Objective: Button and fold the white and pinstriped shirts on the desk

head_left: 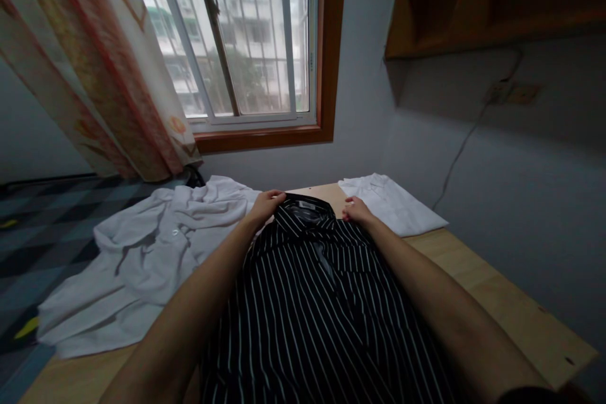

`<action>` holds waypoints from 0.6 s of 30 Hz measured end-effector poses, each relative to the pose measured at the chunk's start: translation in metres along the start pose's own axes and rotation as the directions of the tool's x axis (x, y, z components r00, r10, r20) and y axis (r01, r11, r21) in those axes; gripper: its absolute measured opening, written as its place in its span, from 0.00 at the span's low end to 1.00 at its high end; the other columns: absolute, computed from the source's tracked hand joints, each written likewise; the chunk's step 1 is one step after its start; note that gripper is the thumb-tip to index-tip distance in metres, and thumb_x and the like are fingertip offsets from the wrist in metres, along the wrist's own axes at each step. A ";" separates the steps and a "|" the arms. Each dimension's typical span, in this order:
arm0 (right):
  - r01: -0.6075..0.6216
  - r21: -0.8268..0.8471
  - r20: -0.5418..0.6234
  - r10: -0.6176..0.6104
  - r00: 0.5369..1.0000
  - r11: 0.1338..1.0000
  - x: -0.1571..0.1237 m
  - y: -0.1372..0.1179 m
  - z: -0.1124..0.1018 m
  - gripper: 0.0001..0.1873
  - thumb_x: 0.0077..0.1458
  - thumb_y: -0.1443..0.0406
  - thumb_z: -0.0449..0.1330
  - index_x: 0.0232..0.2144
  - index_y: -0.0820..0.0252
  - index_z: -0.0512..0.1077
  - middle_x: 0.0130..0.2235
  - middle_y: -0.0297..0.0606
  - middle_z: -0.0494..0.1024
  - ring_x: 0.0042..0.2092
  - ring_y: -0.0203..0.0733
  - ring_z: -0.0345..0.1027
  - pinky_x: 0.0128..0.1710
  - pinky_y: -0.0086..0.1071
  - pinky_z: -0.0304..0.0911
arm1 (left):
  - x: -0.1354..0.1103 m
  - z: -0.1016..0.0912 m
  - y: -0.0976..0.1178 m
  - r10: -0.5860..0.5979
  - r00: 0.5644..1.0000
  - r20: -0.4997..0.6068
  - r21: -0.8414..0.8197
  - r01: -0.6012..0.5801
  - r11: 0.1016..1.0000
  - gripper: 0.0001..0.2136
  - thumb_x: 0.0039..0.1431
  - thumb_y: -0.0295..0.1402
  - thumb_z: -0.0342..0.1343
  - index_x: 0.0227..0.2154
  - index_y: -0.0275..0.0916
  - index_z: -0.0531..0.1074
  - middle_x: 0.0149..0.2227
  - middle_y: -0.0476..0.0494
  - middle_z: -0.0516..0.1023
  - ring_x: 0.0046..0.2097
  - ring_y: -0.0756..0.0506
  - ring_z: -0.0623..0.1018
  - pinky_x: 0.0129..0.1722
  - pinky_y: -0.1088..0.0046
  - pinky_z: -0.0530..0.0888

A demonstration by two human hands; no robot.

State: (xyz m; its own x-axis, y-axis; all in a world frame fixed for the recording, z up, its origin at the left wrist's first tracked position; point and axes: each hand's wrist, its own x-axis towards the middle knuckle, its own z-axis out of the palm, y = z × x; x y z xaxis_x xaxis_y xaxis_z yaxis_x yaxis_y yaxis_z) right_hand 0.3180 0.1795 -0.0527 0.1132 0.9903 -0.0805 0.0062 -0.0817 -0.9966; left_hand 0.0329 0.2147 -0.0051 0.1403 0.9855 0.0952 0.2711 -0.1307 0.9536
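Black fabric with thin white stripes takes up most of the head view: a striped shirt (pixel 307 290), held collar-end away over a pale wooden surface (pixel 478 271), its front facing up and its lower part running off the bottom edge. How much of it is resting on the wood can't be told.

The collar's left side is pinched by the left hand (pixel 268 205), and the shoulder just beside the collar is pinched by the right hand (pixel 358 210), so neither grip is spread. Inside the neck, a small label (pixel 307 205) can be seen, too tiny to be read.

To the left, a rumpled white garment (pixel 175 252) is heaped up; near the far right corner, a neatly folded white garment (pixel 392 205) is laid flat, close to the wall.
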 end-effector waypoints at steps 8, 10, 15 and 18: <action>0.112 -0.258 0.106 -0.087 0.991 0.960 0.004 -0.022 0.009 0.09 0.53 0.71 0.57 0.37 0.59 0.72 0.42 0.39 0.77 0.37 0.34 0.70 0.36 0.27 0.66 | -0.006 -0.001 0.005 0.038 0.998 0.046 -0.042 -0.036 0.998 0.13 0.54 0.34 0.55 0.42 0.35 0.76 0.31 0.43 0.79 0.30 0.49 0.76 0.32 0.74 0.70; 0.016 -0.274 0.032 -0.007 0.999 0.962 0.007 -0.019 0.015 0.05 0.55 0.64 0.59 0.33 0.61 0.72 0.34 0.38 0.77 0.30 0.33 0.68 0.29 0.25 0.64 | -0.010 0.000 0.006 0.063 0.994 0.087 -0.057 -0.058 0.997 0.14 0.55 0.34 0.54 0.43 0.35 0.75 0.31 0.43 0.79 0.30 0.49 0.76 0.32 0.74 0.70; -0.077 -0.345 0.060 0.104 0.993 0.935 0.007 -0.008 0.025 0.12 0.39 0.68 0.71 0.18 0.63 0.70 0.17 0.33 0.69 0.21 0.33 0.61 0.20 0.25 0.56 | -0.011 0.001 0.009 0.128 0.989 0.072 -0.049 -0.125 0.991 0.14 0.54 0.35 0.54 0.42 0.35 0.75 0.30 0.45 0.79 0.30 0.49 0.75 0.31 0.75 0.69; -0.114 -0.328 0.105 0.156 0.982 0.938 0.000 -0.009 0.026 0.10 0.39 0.69 0.71 0.20 0.63 0.72 0.19 0.34 0.72 0.22 0.33 0.63 0.20 0.25 0.58 | -0.007 -0.001 0.006 0.148 0.988 0.039 -0.048 -0.146 0.988 0.15 0.52 0.37 0.55 0.41 0.35 0.75 0.30 0.45 0.78 0.30 0.48 0.75 0.31 0.74 0.69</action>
State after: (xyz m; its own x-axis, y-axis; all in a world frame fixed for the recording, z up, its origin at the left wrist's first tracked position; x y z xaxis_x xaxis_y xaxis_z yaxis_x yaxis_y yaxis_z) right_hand 0.2925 0.1829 -0.0441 0.0081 0.9717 -0.2362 0.3186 -0.2264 -0.9205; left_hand 0.0329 0.2067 0.0003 0.2161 0.9503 0.2240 0.2015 -0.2679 0.9421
